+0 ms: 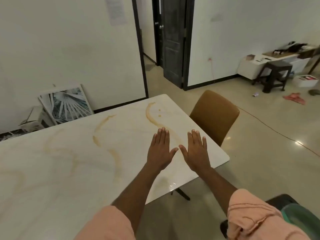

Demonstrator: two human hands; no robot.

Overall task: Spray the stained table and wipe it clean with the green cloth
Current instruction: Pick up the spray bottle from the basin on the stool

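Both arms reach forward over the white, glossy, marble-patterned table (69, 170), whose top carries long curving brownish-yellow stains (152, 116) running from the far corner toward the near edge. The left hand (160, 149) and the right hand (196, 150) are held side by side, palms down, above the right end of the tabletop, with fingers straight and close together and the thumbs angled inward until their tips nearly meet; neither hand holds anything, and whether the palms touch the surface cannot be told. Peach-coloured short sleeves (245, 215) cover the upper arms. A green rounded shape (301, 217) shows at the lower right corner, beside the right sleeve, too cropped to identify. A brown padded chair (214, 115) stands at the table's far right side, and a framed palm-leaf picture (65, 103) leans against the white wall behind the table.
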